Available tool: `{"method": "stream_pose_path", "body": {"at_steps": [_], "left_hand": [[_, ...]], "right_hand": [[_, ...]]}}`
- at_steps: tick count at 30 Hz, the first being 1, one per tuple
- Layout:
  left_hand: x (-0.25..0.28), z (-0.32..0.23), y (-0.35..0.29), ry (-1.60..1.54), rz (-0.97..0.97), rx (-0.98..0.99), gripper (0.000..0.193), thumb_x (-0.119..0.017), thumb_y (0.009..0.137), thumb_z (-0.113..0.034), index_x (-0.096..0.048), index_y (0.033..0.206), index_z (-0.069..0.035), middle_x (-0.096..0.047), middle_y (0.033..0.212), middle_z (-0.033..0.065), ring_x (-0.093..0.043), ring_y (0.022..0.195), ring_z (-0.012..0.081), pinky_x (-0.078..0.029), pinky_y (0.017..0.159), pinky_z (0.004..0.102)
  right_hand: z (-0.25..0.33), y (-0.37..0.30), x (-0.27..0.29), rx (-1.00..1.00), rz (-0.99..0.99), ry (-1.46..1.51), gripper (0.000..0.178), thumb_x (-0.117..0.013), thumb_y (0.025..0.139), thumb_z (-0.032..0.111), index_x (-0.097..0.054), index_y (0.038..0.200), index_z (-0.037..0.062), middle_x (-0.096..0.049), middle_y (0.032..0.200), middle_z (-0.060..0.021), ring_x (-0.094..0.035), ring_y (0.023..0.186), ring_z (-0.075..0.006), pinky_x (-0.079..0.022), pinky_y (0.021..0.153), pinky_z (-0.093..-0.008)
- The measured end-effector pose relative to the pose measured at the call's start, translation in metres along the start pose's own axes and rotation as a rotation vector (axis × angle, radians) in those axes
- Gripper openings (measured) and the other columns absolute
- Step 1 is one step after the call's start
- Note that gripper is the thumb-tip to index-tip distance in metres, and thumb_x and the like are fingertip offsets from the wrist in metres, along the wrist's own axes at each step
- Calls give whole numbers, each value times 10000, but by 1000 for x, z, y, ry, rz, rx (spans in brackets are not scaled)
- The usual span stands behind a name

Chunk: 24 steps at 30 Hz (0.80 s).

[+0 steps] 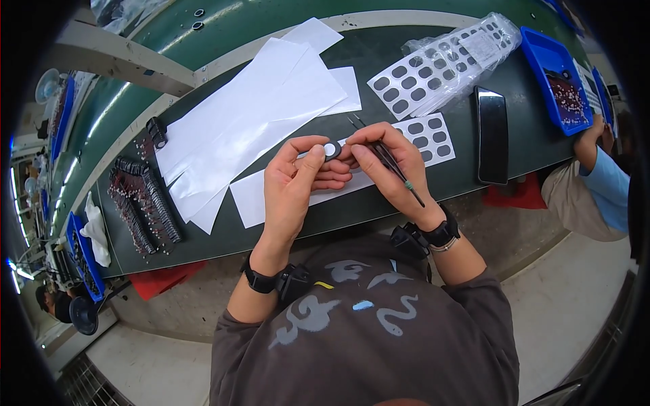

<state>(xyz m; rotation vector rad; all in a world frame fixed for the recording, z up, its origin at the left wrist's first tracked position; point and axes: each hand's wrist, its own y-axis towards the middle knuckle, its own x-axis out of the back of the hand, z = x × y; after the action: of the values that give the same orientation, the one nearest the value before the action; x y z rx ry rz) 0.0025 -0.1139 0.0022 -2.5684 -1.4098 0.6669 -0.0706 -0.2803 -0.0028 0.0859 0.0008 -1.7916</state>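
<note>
Between the thumb and fingers of my left hand (pixel 290 183) is a small black oval part with a white round centre (pixel 330 149). My right hand (pixel 399 169) is closed around dark tweezers (pixel 387 157), whose tips point away from me. Its thumb and fingertips also meet the right edge of the small part. Under both hands lies a white sheet with dark rounded stickers (pixel 433 139), partly hidden by my hands.
Large white sheets (pixel 250 115) overlap at the left-centre. Rows of small black parts with red wires (pixel 159 206) stand further left. Behind my right hand are bagged sticker sheets (pixel 433 64), a black phone (pixel 491 135) and a blue tray (pixel 538 71). Another person's hand (pixel 591 132) is at far right.
</note>
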Motion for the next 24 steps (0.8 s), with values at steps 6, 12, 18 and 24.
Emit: {"method": "stream_pose_path", "body": {"at_steps": [6,12,18,24], "left_hand": [[-6,-3,-7,4,-36,-6,231,-550,996,-177,-583,1118,17,-705,851,133,-712,771,196,-577,696,271],[9,-59,20,678,-20,-326,220,-593,935,-163,-622,1050,23,-695,737,105,-689,676,158,-520,630,265],[86,-117,135,929,-282,-607,307,-633,883,-203,-639,1118,-6,-698,760,138,-694,716,258,-521,660,351],[90,-90,47,1146,-209,-574,299,-640,859,-135,-667,1142,-43,-703,1091,130,-685,922,301,-538,817,365]], "right_hand": [[4,7,0,-9,-1,-8,102,-539,972,32,-579,1063,8,-656,983,-69,-644,897,-111,-520,806,-244],[-10,4,-1,-46,-3,-59,110,-537,981,46,-571,1075,0,-664,977,-75,-638,877,-110,-517,806,-239],[2,5,-16,-37,29,-42,107,-541,982,52,-572,1071,1,-671,961,-83,-635,850,-111,-513,805,-236],[3,1,-14,-38,14,-103,85,-541,979,50,-583,1037,5,-670,948,-75,-629,852,-107,-505,801,-237]]}}
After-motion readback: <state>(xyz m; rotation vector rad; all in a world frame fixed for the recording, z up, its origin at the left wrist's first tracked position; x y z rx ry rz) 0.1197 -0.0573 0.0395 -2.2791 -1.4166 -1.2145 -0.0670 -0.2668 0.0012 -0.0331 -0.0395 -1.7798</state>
